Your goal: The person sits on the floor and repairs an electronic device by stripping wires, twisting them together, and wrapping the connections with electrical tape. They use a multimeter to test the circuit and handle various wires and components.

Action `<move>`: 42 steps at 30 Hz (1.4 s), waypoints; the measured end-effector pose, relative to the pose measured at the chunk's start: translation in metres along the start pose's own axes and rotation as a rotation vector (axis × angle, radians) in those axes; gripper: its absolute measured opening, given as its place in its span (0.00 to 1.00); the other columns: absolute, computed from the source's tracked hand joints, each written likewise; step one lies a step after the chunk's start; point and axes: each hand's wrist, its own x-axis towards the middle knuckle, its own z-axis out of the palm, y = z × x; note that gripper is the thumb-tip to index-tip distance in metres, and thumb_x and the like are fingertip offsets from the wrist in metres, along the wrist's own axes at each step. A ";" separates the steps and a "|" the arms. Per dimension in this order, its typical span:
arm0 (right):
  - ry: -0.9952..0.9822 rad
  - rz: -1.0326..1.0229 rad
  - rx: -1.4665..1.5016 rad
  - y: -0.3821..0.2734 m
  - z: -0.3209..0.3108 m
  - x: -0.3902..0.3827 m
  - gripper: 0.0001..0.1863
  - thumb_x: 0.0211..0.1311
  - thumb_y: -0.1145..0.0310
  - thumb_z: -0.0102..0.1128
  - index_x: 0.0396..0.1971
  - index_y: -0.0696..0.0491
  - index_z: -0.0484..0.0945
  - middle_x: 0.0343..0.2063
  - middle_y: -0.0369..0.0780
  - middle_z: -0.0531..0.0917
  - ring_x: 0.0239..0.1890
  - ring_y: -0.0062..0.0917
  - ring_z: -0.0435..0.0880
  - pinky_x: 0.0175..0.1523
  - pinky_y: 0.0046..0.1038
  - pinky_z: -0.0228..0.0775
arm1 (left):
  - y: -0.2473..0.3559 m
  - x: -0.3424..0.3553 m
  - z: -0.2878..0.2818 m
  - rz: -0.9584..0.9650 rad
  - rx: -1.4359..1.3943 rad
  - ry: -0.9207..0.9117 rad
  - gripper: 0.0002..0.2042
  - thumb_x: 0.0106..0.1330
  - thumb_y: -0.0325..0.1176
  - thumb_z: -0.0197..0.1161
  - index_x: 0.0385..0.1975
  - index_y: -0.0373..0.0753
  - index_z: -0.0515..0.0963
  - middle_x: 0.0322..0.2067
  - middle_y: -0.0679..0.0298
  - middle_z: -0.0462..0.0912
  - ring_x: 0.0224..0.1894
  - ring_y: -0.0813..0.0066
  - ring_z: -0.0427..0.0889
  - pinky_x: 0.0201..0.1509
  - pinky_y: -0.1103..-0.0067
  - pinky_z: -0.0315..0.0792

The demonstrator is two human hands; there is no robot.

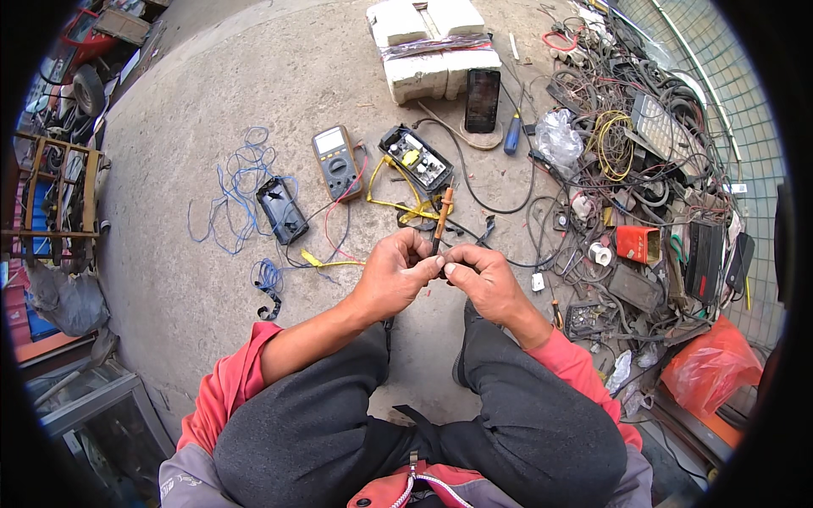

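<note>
In front of my knees, my left hand [394,267] and my right hand [483,277] meet, their fingertips pinched together. From my left fingers rises a slim orange-and-black tool [443,216] with a thin pointed tip; its kind is not clear. Whatever small thing lies between my right thumb and finger is hidden. Just beyond the tool lies an opened black housing [416,158] with a circuit board inside. Yellow wire [389,203] curls beside it. Farther left is a multimeter [337,161] with red and black leads. An empty black half-shell [282,211] rests near it.
Tangled blue wire [233,199] spreads on the concrete at left. A phone [483,100] stands upright before a white foam block [436,51], near a blue-handled screwdriver [512,134]. Cables and electronic parts pile up along the right, with a red box [638,245] and red plastic bag [711,368].
</note>
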 end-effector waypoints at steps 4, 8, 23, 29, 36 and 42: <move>0.009 -0.017 0.011 0.001 0.000 0.000 0.11 0.65 0.67 0.59 0.38 0.61 0.82 0.30 0.35 0.81 0.34 0.15 0.76 0.40 0.22 0.69 | -0.001 0.001 0.000 0.016 -0.024 -0.012 0.08 0.66 0.24 0.65 0.32 0.35 0.70 0.31 0.63 0.79 0.27 0.82 0.75 0.30 0.83 0.71; 0.009 0.004 0.014 0.000 -0.001 0.000 0.11 0.65 0.67 0.59 0.38 0.60 0.82 0.30 0.34 0.81 0.34 0.15 0.75 0.40 0.22 0.69 | -0.001 0.001 0.001 0.016 -0.063 -0.022 0.08 0.66 0.24 0.65 0.32 0.35 0.70 0.31 0.63 0.79 0.27 0.82 0.74 0.29 0.83 0.70; 0.022 -0.127 -0.012 0.000 -0.003 -0.001 0.09 0.61 0.72 0.59 0.35 0.62 0.81 0.33 0.38 0.81 0.36 0.19 0.79 0.43 0.23 0.71 | 0.011 -0.003 0.002 -0.028 0.018 -0.044 0.09 0.64 0.26 0.68 0.31 0.36 0.71 0.31 0.66 0.79 0.27 0.86 0.74 0.28 0.85 0.70; 0.035 -0.156 -0.029 -0.003 -0.002 0.000 0.08 0.60 0.73 0.59 0.33 0.63 0.80 0.33 0.39 0.82 0.36 0.20 0.79 0.43 0.24 0.71 | 0.008 -0.002 0.002 -0.011 0.033 -0.034 0.09 0.64 0.26 0.67 0.31 0.37 0.71 0.32 0.67 0.80 0.26 0.88 0.72 0.26 0.86 0.68; 0.087 -0.166 -0.059 0.000 0.003 0.003 0.08 0.61 0.72 0.60 0.34 0.62 0.80 0.33 0.38 0.82 0.37 0.19 0.79 0.43 0.23 0.71 | -0.001 0.001 0.002 0.062 0.131 0.021 0.08 0.64 0.24 0.66 0.32 0.36 0.71 0.30 0.68 0.78 0.29 0.88 0.72 0.30 0.86 0.67; 0.113 -0.044 0.084 0.004 0.009 0.005 0.08 0.63 0.72 0.58 0.34 0.62 0.82 0.28 0.34 0.82 0.34 0.15 0.78 0.41 0.21 0.71 | -0.006 0.003 0.004 0.116 0.208 0.081 0.07 0.64 0.21 0.64 0.32 0.35 0.70 0.31 0.67 0.77 0.33 0.85 0.74 0.37 0.84 0.71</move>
